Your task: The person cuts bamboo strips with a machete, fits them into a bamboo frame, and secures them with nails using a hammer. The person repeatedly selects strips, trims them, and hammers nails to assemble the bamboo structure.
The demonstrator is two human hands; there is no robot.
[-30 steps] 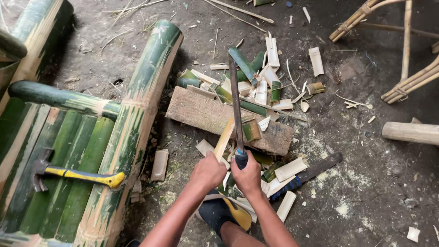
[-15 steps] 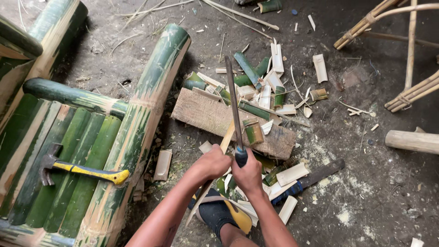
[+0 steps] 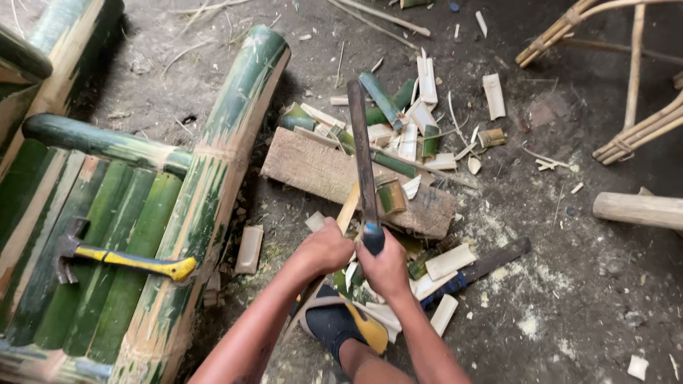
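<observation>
My right hand (image 3: 385, 269) grips the dark handle of a long machete (image 3: 361, 153), whose blade points away from me over a wooden chopping block (image 3: 313, 167). My left hand (image 3: 326, 247) holds a thin pale bamboo strip (image 3: 348, 208) that stands beside the blade, its top leaning against the block's near edge. A short green bamboo piece (image 3: 390, 196) lies on the block just right of the blade. My foot in a dark and yellow sandal (image 3: 341, 327) rests on the ground below my hands.
A green bamboo frame (image 3: 206, 185) fills the left side, with a yellow-handled hammer (image 3: 117, 259) lying on its slats. Bamboo offcuts (image 3: 420, 107) litter the dirt beyond the block. A second blade (image 3: 484, 267) lies to the right, near a wooden log (image 3: 637, 210) and tied cane rods (image 3: 633, 135).
The machete has lifted and drawn slightly toward me, its blade now more upright over the block. Both hands stay close together on the handle and the strip.
</observation>
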